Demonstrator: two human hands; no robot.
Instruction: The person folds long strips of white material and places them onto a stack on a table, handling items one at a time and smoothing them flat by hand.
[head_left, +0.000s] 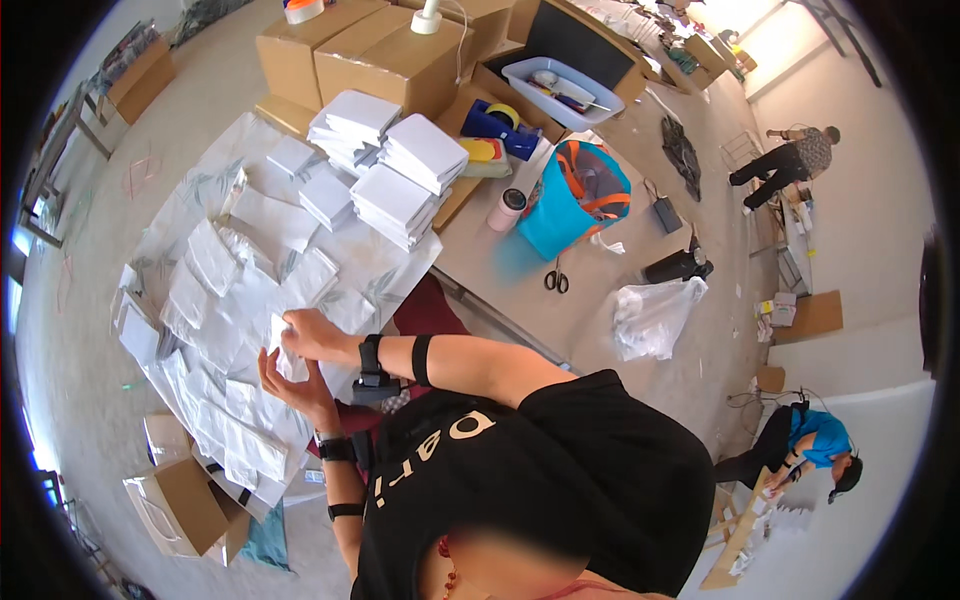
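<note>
My right hand (314,335) pinches a small white paper-like piece (278,328) by its upper edge, above a table spread with white packets. Just below it, my left hand (297,388) curls its fingers around the lower end of the same piece. Whether the piece is a folded sheet or a thin packet cannot be made out. Loose white packets (215,255) and crumpled clear-white wrappings (240,440) lie around both hands. Beyond my hands rise neat stacks of white flat bundles (395,200).
Cardboard boxes (395,60) stand behind the stacks. On the adjoining table are a blue bag (550,215), a pink cup (507,208), black scissors (556,278), a blue tape dispenser (490,125) and a white plastic bag (655,318). Two other people are at the right.
</note>
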